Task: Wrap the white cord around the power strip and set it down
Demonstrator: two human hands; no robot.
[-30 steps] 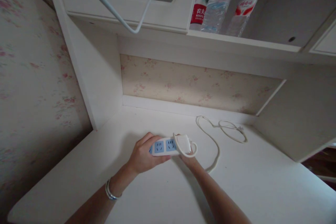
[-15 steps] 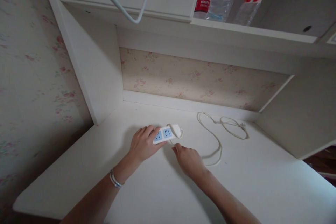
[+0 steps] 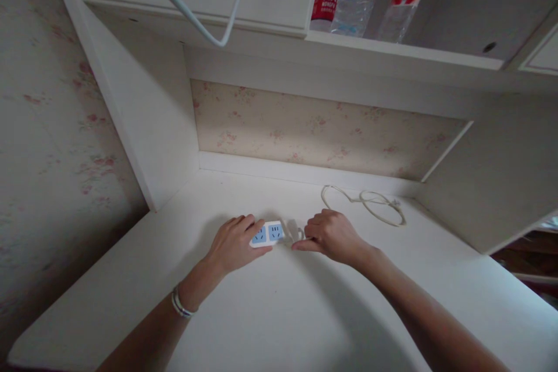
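My left hand (image 3: 238, 242) is closed round the left part of a white power strip (image 3: 275, 232) with blue socket faces. The strip is held above the white desk, and my palm and fingers cover its left end. At its right end my right hand (image 3: 333, 235) is closed, thumb pointing left, on the strip's cord. A bit of the cord (image 3: 300, 235) loops round that end; the grip itself is partly hidden and blurred. The rest of the pale cord (image 3: 378, 202) lies in loose loops on the desk behind my right hand.
A white desk (image 3: 244, 314) spreads under my hands, with a side panel (image 3: 143, 110) at the left. Overhead, a shelf (image 3: 405, 52) holds several plastic bottles (image 3: 355, 0). A light blue cable (image 3: 192, 14) hangs down in front of the cabinet.
My right hand has risen from below the strip to its right end, pulling the cord with it. The left hand keeps its hold on the strip. The whole view has shifted slightly.
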